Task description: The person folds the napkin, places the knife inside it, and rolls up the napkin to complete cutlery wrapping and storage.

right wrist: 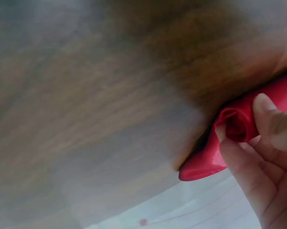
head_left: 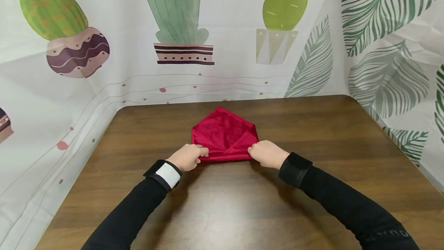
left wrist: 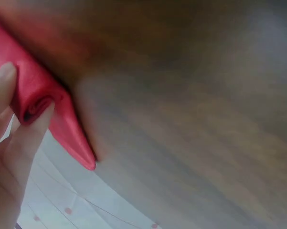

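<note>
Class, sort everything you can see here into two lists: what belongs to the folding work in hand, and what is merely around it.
In use:
red cloth, partly folded, near edge rolled
left hand, pinching the roll's left end
right hand, pinching its right end

Just around:
wooden table, under the cloth
cactus curtain, behind
leaf curtain, on the right

Head cam sits above and behind the hands, facing forward and down: takes in the whole tabletop [head_left: 243,203], both sleeves and the printed backdrop [head_left: 222,30] beyond the fingers. Left wrist cam is very close, looking past the left fingers [left wrist: 24,143] at the rolled end of the red cloth [left wrist: 36,90], tabletop blurred beyond. Right wrist cam mirrors it: right fingers [right wrist: 250,176] in the lower right corner, cloth end just beside them. All three views share that rolled cloth edge and the wood next to it.
</note>
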A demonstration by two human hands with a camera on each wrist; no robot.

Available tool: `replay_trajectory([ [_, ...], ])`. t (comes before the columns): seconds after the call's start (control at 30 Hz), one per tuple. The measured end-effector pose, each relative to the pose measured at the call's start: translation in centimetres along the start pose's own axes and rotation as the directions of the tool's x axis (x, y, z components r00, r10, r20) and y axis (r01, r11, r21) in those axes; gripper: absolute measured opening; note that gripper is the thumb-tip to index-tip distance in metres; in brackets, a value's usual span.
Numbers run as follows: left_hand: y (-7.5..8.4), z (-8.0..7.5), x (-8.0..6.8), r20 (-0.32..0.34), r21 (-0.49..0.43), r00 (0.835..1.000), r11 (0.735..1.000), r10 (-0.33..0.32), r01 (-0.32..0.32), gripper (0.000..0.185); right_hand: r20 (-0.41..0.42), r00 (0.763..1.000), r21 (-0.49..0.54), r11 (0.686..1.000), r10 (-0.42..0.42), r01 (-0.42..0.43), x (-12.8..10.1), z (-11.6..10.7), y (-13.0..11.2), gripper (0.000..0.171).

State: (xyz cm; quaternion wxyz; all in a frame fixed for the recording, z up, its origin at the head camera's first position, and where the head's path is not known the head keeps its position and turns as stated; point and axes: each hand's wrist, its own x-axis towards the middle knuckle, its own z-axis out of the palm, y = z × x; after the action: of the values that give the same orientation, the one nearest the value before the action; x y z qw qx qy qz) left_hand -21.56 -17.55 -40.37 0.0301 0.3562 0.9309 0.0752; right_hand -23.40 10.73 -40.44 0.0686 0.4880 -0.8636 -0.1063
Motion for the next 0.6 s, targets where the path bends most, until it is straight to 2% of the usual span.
replay_trajectory([
  [0.13,-0.8,-0.5,0.5,0.021,-0.130,0.996,0.988,-0.086,0.088,0.018,0.053,0.995,0.169,0.981,0.086,-0.094,0.6,-0.1,1.0,0.017],
  [0.27,-1.5,-0.8,0.8,0.068,-0.257,0.991,0.957,-0.117,0.131,0.015,0.131,0.974,0.326,0.919,0.188,-0.221,1.3,-0.2,2.1,0.016],
  [0.37,-1.9,-0.7,1.0,0.078,-0.334,0.989,0.931,-0.128,0.147,0.014,0.200,0.953,0.376,0.880,0.228,-0.289,1.8,-0.2,2.8,0.012],
  [0.5,-2.6,-0.3,1.4,0.061,-0.351,0.987,0.923,-0.148,0.160,0.011,0.262,0.931,0.424,0.836,0.254,-0.348,2.3,-0.1,3.6,0.010],
  [0.6,-2.7,-0.3,1.7,0.060,-0.284,0.982,0.940,-0.178,0.187,0.010,0.281,0.925,0.463,0.808,0.256,-0.364,2.6,0.1,4.0,0.009],
])
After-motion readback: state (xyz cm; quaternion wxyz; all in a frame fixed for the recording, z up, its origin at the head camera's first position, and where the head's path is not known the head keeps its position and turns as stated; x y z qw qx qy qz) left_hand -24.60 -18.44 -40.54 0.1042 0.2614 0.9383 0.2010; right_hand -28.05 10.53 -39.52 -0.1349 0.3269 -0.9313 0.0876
